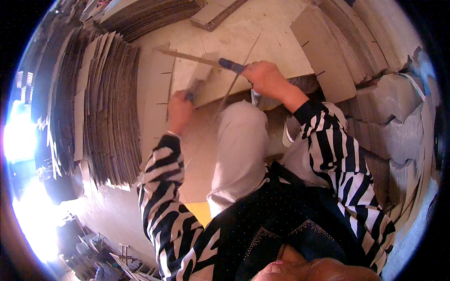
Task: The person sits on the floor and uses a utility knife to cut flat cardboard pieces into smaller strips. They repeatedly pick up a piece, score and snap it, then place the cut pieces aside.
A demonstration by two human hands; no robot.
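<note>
My right hand (265, 77) grips the blue handle of a long flat blade tool (197, 58) that reaches left across a flat cardboard sheet (225, 42). My left hand (180, 110) is closed on a small blue-tipped object at the near edge of that sheet; what it is cannot be told. Both sleeves are black-and-white striped. My knee in light trousers (239, 140) rises between the arms, just below the sheet's edge.
A thick stack of flat cardboard blanks (105, 107) stands on edge at the left. More cardboard stacks (337, 47) fan out at the upper right and down the right side (398, 136). Another pile (150, 14) lies at the top. Strong glare fills the far left.
</note>
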